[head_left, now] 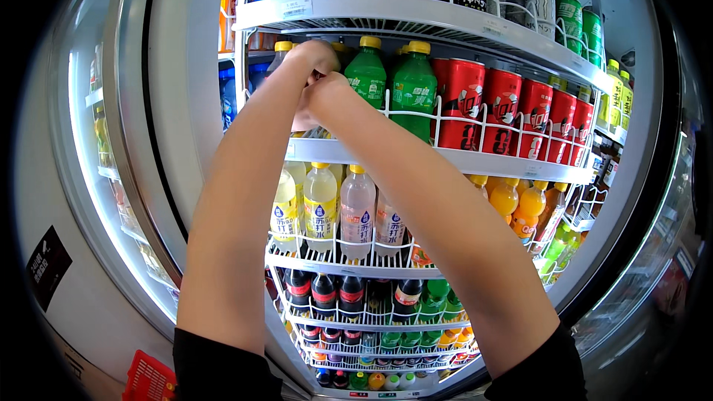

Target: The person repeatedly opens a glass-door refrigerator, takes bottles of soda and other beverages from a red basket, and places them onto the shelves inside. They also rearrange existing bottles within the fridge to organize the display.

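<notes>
Both my arms reach up into an open drinks fridge, to the left end of its second shelf. My left hand [315,55] is curled over, fingers bent downward, slightly blurred. Just below and against it, my right hand [321,93] is closed too. Whatever the two hands grip is hidden behind the fingers and wrists. Close on their left stands a dark bottle with a yellow cap [283,47]. To their right are a green plastic bottle with a yellow cap [366,73] and another green bottle [414,90], both upright behind the white wire rail [438,114].
Red cans [462,104] fill the second shelf's right side. The shelf above [334,11] holds cans and has a wire guard. Beneath my hands stand clear yellow-capped bottles [320,197]. A glass door [122,134] is at left; a red basket [148,377] sits low left.
</notes>
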Demonstrator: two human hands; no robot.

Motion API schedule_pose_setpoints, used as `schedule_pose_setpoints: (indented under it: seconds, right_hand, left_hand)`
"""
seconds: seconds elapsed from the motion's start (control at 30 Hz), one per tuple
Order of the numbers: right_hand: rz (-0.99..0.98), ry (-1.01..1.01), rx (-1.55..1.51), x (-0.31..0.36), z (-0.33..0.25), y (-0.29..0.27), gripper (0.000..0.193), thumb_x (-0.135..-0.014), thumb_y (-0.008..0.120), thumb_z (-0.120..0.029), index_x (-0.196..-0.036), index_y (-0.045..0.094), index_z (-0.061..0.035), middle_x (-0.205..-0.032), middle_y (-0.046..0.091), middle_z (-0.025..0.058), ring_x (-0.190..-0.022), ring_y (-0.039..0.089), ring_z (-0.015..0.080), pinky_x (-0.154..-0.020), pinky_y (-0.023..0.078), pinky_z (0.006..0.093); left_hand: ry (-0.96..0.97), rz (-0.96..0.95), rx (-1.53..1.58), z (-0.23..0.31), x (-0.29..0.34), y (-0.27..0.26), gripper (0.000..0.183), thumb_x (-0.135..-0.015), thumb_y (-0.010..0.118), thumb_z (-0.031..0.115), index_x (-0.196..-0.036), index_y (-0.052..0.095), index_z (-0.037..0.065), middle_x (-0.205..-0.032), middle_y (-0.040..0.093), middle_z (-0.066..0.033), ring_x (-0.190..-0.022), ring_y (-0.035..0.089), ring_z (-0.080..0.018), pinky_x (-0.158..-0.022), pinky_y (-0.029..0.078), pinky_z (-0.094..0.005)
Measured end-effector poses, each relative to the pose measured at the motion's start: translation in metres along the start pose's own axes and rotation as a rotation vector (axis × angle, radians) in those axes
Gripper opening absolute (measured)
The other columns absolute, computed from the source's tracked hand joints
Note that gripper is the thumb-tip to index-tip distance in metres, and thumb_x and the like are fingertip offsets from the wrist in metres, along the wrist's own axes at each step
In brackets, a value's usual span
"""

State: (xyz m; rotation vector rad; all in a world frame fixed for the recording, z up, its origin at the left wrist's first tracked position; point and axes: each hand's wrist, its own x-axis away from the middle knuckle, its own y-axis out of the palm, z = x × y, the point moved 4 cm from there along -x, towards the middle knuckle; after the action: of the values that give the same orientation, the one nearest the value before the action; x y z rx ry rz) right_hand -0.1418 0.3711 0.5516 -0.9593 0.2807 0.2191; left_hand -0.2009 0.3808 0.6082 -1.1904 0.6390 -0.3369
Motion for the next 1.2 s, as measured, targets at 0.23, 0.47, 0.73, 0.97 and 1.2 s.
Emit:
schedule_pose_setpoints:
  seconds: [0.23,0.47,0.73,0.97,1.2]
  right_hand:
    - [0.057,0.013,-0.039,0.03,-0.001,0.008,0.071,-0.094,0.034,-0.068,-0.117,0.07,-0.0118,-0.124,0.066,0.0075,-0.111,0.064,0.0179,-0.093,0.048,0.0367]
    - [0.542,0.11,-0.063,0.033,-0.013,0.019,0.052,-0.092,0.055,-0.055,-0.089,0.075,-0.007,-0.089,0.073,0.0088,-0.089,0.069,0.0194,-0.107,0.037,0.0381]
    - [0.883,-0.069,-0.254,0.059,-0.017,0.039,0.028,-0.089,0.059,-0.028,-0.089,0.065,-0.0005,-0.08,0.07,0.0161,-0.081,0.069,0.0279,-0.114,0.03,0.0445]
    - [0.883,0.024,-0.234,0.064,-0.017,0.042,0.036,-0.093,0.053,-0.035,-0.095,0.063,-0.0003,-0.089,0.069,0.0169,-0.091,0.066,0.0293,-0.113,0.029,0.046]
    - [0.959,-0.064,-0.194,0.063,-0.008,0.033,0.033,-0.091,0.057,-0.034,-0.097,0.068,-0.0028,-0.091,0.069,0.0182,-0.1,0.061,0.033,-0.097,0.043,0.0426]
  left_hand:
    - [0.077,0.084,0.229,0.0,0.023,-0.012,0.038,-0.083,0.057,0.013,-0.112,0.062,-0.011,-0.106,0.065,-0.0221,-0.083,0.071,-0.0281,-0.066,0.059,-0.0341]
    - [0.144,0.402,0.242,0.001,0.108,-0.025,0.037,-0.081,0.047,0.009,-0.11,0.065,-0.006,-0.093,0.068,-0.0172,-0.08,0.07,-0.0284,-0.075,0.057,-0.0379]
    - [0.33,0.794,0.806,-0.027,0.214,0.039,0.031,-0.094,0.052,0.015,-0.116,0.064,-0.003,-0.103,0.069,-0.0144,-0.094,0.067,-0.0209,-0.08,0.056,-0.0333]
    - [0.244,0.684,0.504,-0.019,0.13,0.008,0.036,-0.089,0.05,0.016,-0.116,0.066,-0.002,-0.106,0.07,-0.0185,-0.093,0.068,-0.0268,-0.08,0.055,-0.0337]
    - [0.189,0.37,0.199,-0.008,0.028,-0.011,0.044,-0.083,0.049,0.019,-0.117,0.062,-0.005,-0.087,0.07,-0.0189,-0.077,0.067,-0.0275,-0.072,0.051,-0.0372]
